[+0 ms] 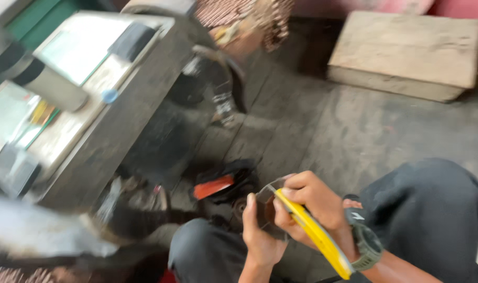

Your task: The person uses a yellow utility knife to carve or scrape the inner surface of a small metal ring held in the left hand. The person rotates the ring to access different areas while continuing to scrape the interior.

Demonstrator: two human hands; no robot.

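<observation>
Head | both hands' fingers pinching grey sheet (267, 209) | yellow tool (315, 233), wooden block (406, 52) beyond

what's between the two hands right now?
Head view: a small dark, flat piece, gripped by left hand and right hand. The right hand also holds a yellow-handled tool across it. Blur hides detail.
</observation>
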